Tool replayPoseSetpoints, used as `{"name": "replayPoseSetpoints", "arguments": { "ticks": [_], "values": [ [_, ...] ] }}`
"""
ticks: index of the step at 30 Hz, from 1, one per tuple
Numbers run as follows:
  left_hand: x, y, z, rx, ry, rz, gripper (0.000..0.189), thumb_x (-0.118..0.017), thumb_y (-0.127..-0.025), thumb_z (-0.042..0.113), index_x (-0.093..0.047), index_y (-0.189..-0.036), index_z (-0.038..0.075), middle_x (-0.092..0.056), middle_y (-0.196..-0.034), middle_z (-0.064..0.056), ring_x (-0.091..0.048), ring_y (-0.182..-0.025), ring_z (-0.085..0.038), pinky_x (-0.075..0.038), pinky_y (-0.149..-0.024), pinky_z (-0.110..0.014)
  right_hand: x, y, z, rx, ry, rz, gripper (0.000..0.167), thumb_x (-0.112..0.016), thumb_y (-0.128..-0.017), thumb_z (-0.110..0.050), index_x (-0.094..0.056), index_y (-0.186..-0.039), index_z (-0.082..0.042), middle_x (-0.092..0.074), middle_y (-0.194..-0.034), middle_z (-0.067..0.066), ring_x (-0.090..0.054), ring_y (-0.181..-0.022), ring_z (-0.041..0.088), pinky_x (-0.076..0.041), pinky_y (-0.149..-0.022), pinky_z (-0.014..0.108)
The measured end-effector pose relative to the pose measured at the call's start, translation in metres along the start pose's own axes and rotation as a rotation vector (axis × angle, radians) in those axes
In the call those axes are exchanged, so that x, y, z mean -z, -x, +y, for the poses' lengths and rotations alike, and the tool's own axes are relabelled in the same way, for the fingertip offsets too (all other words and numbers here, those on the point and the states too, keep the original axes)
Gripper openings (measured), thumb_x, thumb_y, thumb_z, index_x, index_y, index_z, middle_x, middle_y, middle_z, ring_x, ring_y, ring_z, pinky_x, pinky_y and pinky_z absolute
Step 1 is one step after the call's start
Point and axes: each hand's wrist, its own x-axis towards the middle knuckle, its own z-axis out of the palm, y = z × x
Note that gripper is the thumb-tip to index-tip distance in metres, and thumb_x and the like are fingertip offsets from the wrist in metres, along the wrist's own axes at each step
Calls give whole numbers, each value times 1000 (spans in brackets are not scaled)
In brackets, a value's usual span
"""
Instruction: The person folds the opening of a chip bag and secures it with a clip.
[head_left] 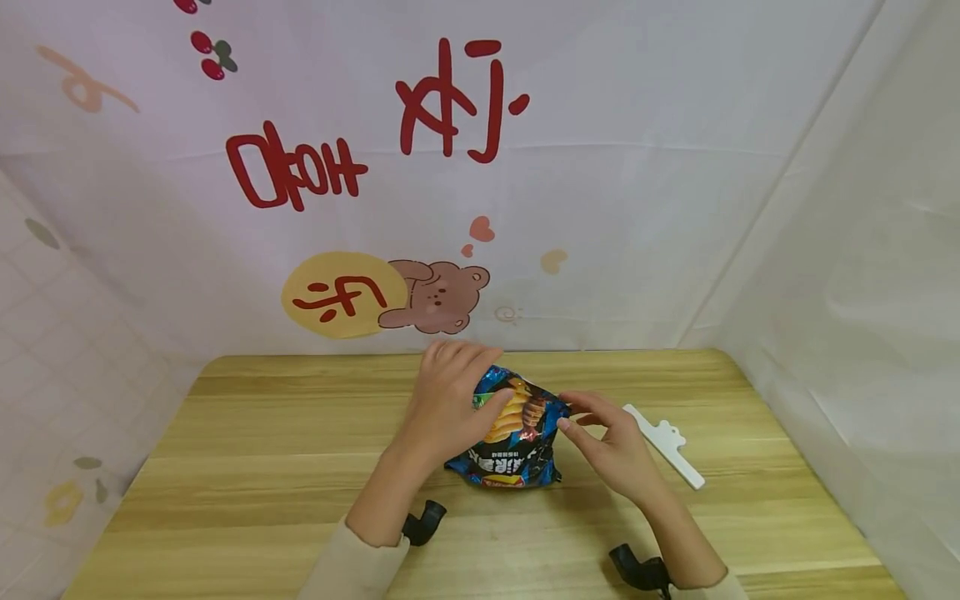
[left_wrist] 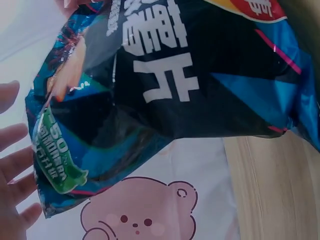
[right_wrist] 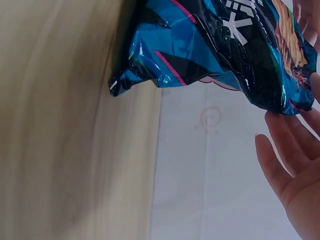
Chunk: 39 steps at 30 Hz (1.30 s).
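Observation:
A blue and black bag of chips (head_left: 517, 433), printed with ridged chips and white lettering, stands tilted on the table. At its upper left is my left hand (head_left: 457, 400), fingers reaching over the top edge and thumb across the front. In the left wrist view those fingers (left_wrist: 15, 160) are spread beside the bag's corner. My right hand (head_left: 618, 450) pinches the upper right corner between thumb and fingers. The right wrist view shows the fingers (right_wrist: 295, 140) against the underside of that corner. The bag's back is hidden.
A white clip (head_left: 666, 446) with a wavy-edged handle lies on the wooden table (head_left: 262, 442), right of my right hand. Black wrist camera mounts (head_left: 425, 522) show at both wrists. A white printed curtain (head_left: 637, 208) with a bear rises behind the table and along its sides.

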Motion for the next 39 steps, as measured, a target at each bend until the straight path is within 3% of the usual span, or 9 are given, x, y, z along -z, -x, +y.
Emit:
{"name": "replayPoseSetpoints", "arguments": {
  "ticks": [3, 7, 13, 16, 24, 33, 39],
  "values": [
    [-4, -3, 0, -5, -16, -33, 40, -78, -96, 31, -71, -130, 10, -72, -125, -6, -61, -121, -29, -35, -116, -55, -2, -1, 1, 24, -5, 23, 31, -75, -97, -5, -73, -127, -7, -73, -122, 5, -70, -100, 16, -60, -82, 35],
    [-9, -4, 1, -29, -19, -29, 31, -76, -98, 29, -76, -122, 11, -75, -117, -5, -65, -113, -27, -42, -110, -50, -4, -2, 2, 52, -15, 48, 27, -73, -97, -1, -75, -123, -8, -75, -117, 3, -70, -98, 13, -58, -80, 27],
    [-13, -4, 3, -60, -1, 14, 15, -75, -99, 23, -79, -110, 12, -77, -105, -2, -66, -104, -24, -49, -97, -44, -5, -3, 2, 93, -3, 82, 24, -73, -95, 3, -78, -115, -9, -77, -110, 2, -69, -90, 11, -57, -75, 26],
    [-13, -2, 3, -65, 13, 23, 11, -74, -100, 18, -79, -107, 12, -77, -102, -1, -67, -103, -23, -49, -96, -44, -6, -2, 3, 93, -2, 90, 20, -74, -94, 3, -79, -110, -9, -77, -104, 1, -68, -86, 10, -56, -73, 23],
    [-9, 5, 4, -40, 51, 66, 5, -75, -98, 13, -80, -99, 11, -77, -96, 0, -67, -96, -22, -49, -85, -40, -9, -1, 2, 115, -2, 99, 19, -76, -92, 4, -79, -100, -12, -75, -93, -1, -67, -80, 9, -55, -69, 24],
    [-12, 4, 9, -41, -89, 40, 12, -68, -103, 21, -73, -96, 12, -74, -92, 0, -66, -94, -24, -48, -79, -39, -7, 1, 4, 124, 41, 105, 19, -78, -90, 6, -79, -93, -12, -74, -88, -6, -63, -75, 7, -49, -63, 23],
    [-14, 4, 9, -50, -95, 39, 14, -66, -104, 19, -70, -94, 10, -71, -89, -1, -64, -91, -25, -46, -76, -39, -4, 2, 5, 130, 28, 96, 22, -75, -91, 8, -80, -92, -13, -75, -90, -4, -65, -83, 8, -50, -68, 21]
  ]
}}
